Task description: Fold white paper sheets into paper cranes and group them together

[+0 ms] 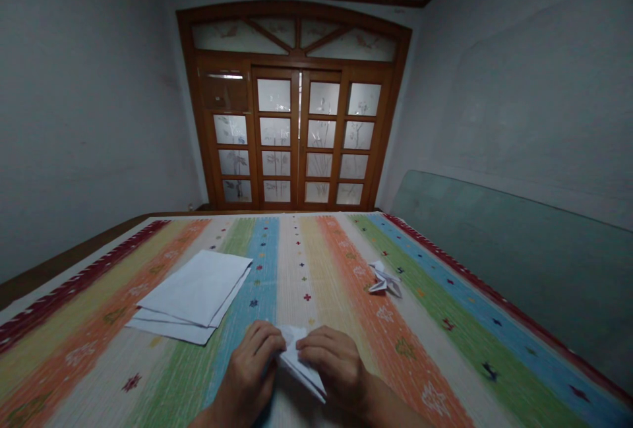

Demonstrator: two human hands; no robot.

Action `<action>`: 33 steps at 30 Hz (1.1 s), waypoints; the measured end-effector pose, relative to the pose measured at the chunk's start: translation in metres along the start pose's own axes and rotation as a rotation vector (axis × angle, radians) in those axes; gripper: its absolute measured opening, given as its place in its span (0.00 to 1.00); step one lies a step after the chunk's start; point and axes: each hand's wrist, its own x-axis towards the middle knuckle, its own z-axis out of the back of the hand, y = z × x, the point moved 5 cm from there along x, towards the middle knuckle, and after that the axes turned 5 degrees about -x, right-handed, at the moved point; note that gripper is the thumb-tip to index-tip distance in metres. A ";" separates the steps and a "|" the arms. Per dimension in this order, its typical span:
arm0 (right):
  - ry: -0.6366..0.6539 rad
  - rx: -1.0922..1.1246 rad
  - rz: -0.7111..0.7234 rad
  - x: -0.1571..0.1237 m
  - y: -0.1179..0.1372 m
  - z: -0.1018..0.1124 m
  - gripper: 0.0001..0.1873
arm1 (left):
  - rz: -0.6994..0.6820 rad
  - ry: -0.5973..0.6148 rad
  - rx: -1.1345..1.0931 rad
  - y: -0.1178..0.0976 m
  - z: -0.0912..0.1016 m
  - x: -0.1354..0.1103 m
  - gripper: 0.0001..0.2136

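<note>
The left hand (246, 368) and right hand (332, 368) both pinch a folded white paper (301, 363) near the close edge of a striped woven mat (435, 342). Stacked white sheets (194, 295) lie to the left; a small paper origami figure (384, 279) sits farther right.

The left hand (250, 368) and the right hand (332, 368) sit low in the view, close together, backs upward and knuckles raised. The fingers of both curl inward and down, their tips almost meeting at the middle. The left forearm (204, 419) and right forearm (390, 408) rise from the bottom edge, angling apart.
</note>
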 end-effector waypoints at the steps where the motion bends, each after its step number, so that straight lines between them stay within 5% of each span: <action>1: 0.001 -0.009 0.012 0.000 0.000 0.000 0.11 | -0.006 0.001 0.001 0.000 0.000 0.000 0.14; 33: 0.022 -0.069 -0.113 -0.014 -0.007 -0.001 0.10 | -0.052 -0.148 -0.122 -0.002 0.006 -0.009 0.19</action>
